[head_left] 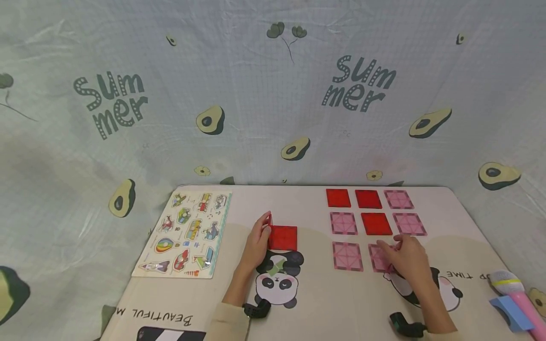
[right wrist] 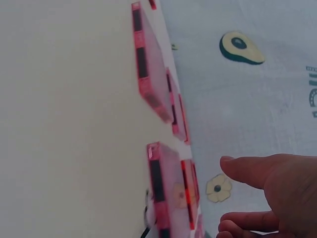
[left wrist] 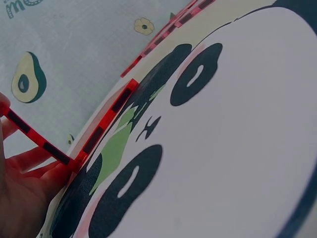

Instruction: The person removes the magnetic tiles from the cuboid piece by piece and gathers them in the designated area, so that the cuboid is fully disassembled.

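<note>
My left hand (head_left: 257, 244) holds a red magnetic tile (left wrist: 42, 141) on edge, thumb on one side and fingers on the other. Its lower edge meets the left edge of a second red tile (head_left: 283, 237), which lies flat above a printed panda. In the right wrist view my right hand (right wrist: 292, 193) has thumb and fingers apart with nothing between them. From the head view, that hand overlaps the right part of a flat pink tile (head_left: 378, 258) in the nearest row. Other red tiles (head_left: 376, 224) and pink tiles (head_left: 343, 223) lie in rows beyond it.
A puzzle board (head_left: 183, 232) with vehicle pictures lies at the left of the white table (head_left: 315, 293). A pink toy microphone (head_left: 522, 303) and a blue curved piece (head_left: 509, 312) are at the right edge. Behind the table hangs an avocado-print cloth (head_left: 251, 94).
</note>
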